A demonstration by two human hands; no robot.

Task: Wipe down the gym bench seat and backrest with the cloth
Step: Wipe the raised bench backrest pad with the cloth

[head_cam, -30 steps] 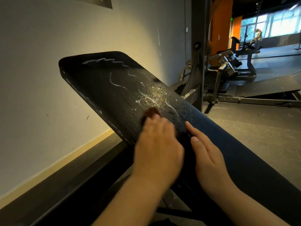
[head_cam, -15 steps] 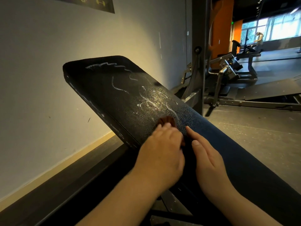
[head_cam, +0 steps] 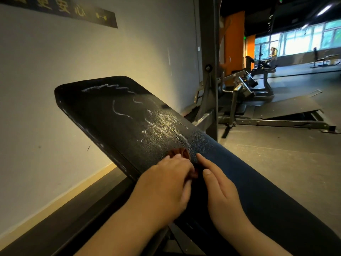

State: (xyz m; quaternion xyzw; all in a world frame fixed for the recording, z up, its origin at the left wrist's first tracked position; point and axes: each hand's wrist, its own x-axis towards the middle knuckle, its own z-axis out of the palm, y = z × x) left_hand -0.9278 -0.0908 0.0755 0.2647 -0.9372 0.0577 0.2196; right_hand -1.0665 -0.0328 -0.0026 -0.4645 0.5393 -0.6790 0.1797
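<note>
A black padded bench backrest (head_cam: pixel 103 115) tilts up toward the wall, with white squiggly streaks across its upper half. Its lower part and the seat (head_cam: pixel 267 191) run down to the right. A small brown cloth (head_cam: pixel 180 153) lies on the pad near the middle. My left hand (head_cam: pixel 166 183) covers most of the cloth and presses it against the pad. My right hand (head_cam: pixel 219 189) lies flat on the pad just right of the cloth, fingers straight, index tip close to the cloth's edge.
A pale wall (head_cam: pixel 55 80) runs close along the bench's left side, with a dark sign at the top. A steel rack upright (head_cam: pixel 208 61) stands right behind the bench. Further gym machines (head_cam: pixel 247 84) and grey floor (head_cam: pixel 276 154) lie to the right.
My left hand has slid the cloth to the right across the pad, toward my right hand. The view has tipped upward, showing more wall. My right hand has stayed in place.
</note>
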